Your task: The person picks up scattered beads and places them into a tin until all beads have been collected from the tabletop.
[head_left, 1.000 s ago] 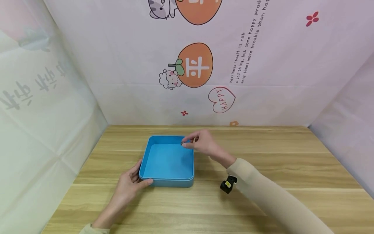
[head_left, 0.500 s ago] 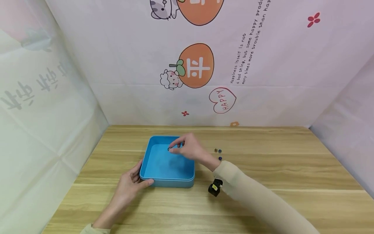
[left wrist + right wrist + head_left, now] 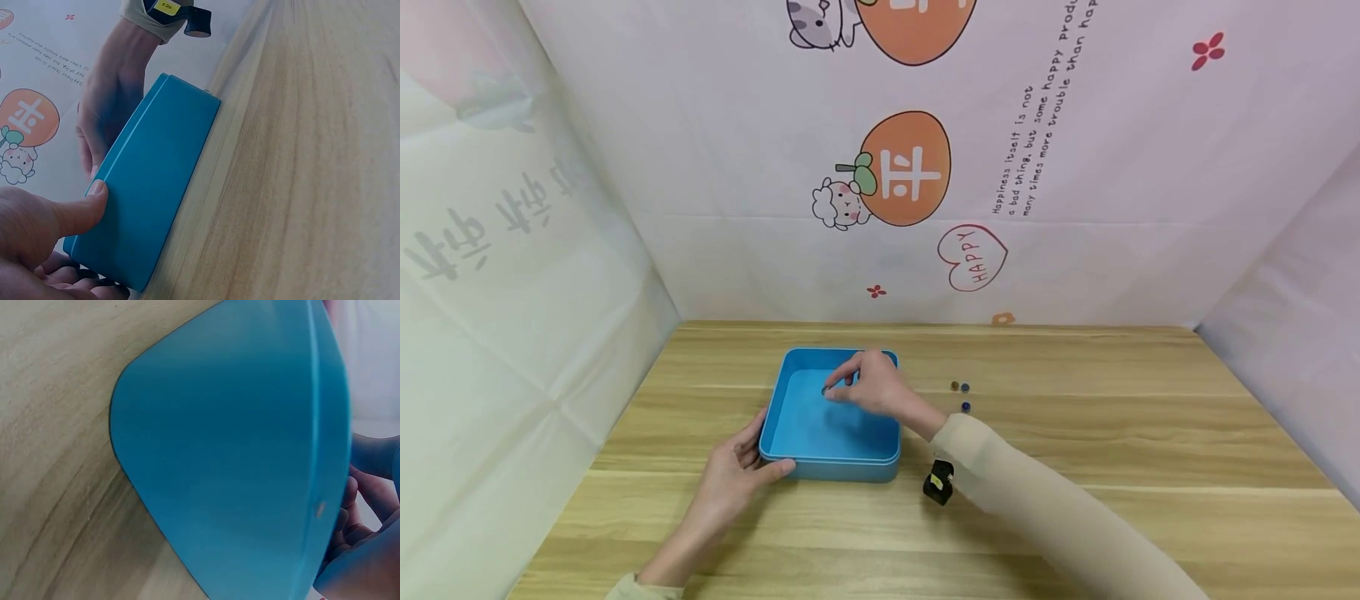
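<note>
Blue box [image 3: 797,425], head view: flat on the wooden table [image 3: 1112,400], open side up, in the same place as one second ago.
Left hand [image 3: 730,479], head view: grips the near left corner, thumb on the front wall, fingers along the left side; its hold is unchanged.
Right hand [image 3: 880,385], head view: thumb and fingertips pinch a small dark piece [image 3: 825,390] above the box floor. A second ago they were at the far right of the box; they have moved left, only slightly in the last half second.
Small beads, head view: a brown bead [image 3: 955,386] and a blue bead [image 3: 965,387] just beside each other, a dark blue bead [image 3: 966,407] near them, all right of the box. The right arm covered this spot one second ago.
Box wall, left wrist view: the left thumb presses near the rim, fingers curl at the lower end; the right fingertips are hidden behind the box.
Box rim, right wrist view: part of the right hand shows beyond it; I cannot tell its pinch here.
</note>
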The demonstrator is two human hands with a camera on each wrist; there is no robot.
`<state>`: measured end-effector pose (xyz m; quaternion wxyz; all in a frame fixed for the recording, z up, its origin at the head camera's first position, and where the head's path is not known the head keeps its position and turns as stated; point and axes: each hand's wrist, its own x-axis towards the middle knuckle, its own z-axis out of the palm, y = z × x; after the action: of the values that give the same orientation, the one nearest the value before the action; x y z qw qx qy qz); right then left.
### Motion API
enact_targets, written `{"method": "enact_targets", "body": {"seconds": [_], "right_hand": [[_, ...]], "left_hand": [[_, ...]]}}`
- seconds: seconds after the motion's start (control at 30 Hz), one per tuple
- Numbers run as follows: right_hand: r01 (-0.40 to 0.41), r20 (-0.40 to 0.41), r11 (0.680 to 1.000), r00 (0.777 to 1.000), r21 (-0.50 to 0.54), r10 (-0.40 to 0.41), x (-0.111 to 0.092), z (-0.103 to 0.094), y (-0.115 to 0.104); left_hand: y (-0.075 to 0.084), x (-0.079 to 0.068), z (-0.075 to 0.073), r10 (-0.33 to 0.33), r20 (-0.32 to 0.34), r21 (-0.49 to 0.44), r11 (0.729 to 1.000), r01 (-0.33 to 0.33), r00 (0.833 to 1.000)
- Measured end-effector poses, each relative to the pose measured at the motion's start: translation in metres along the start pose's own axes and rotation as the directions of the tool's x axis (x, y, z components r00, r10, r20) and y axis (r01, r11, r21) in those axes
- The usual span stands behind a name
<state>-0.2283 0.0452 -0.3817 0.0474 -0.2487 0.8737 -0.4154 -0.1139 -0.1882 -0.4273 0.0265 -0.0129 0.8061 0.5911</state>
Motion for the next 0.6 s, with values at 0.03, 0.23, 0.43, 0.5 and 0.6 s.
{"method": "enact_targets", "body": {"seconds": [0.03, 0.23, 0.43, 0.5, 0.6], "right_hand": [[-0.003, 0.003, 1.000, 1.000, -0.002, 0.003, 0.001, 0.002, 0.001], [-0.019, 0.010, 1.000, 1.000, -0.020, 0.019, 0.005, 0.010, 0.003], [-0.025, 0.012, 0.999, 1.000, -0.024, 0.025, 0.005, 0.013, 0.001], [-0.028, 0.006, 0.999, 1.000, -0.034, 0.028, 0.005, 0.013, 0.001], [-0.020, -0.016, 0.999, 1.000, -0.031, 0.019, 0.003, 0.010, 0.000]], "left_hand": [[0.000, 0.000, 0.000, -0.002, 0.000, 0.002, 1.000, 0.002, 1.000], [-0.001, 0.000, 0.000, -0.002, 0.003, -0.003, 1.000, 0.002, 1.000], [0.000, 0.000, 0.000, -0.001, 0.007, -0.008, 1.000, 0.001, 1.000], [0.000, 0.000, 0.000, 0.002, 0.006, -0.006, 1.000, -0.002, 1.000], [0.000, 0.001, 0.000, 0.003, 0.005, -0.002, 1.000, -0.002, 1.000]]}}
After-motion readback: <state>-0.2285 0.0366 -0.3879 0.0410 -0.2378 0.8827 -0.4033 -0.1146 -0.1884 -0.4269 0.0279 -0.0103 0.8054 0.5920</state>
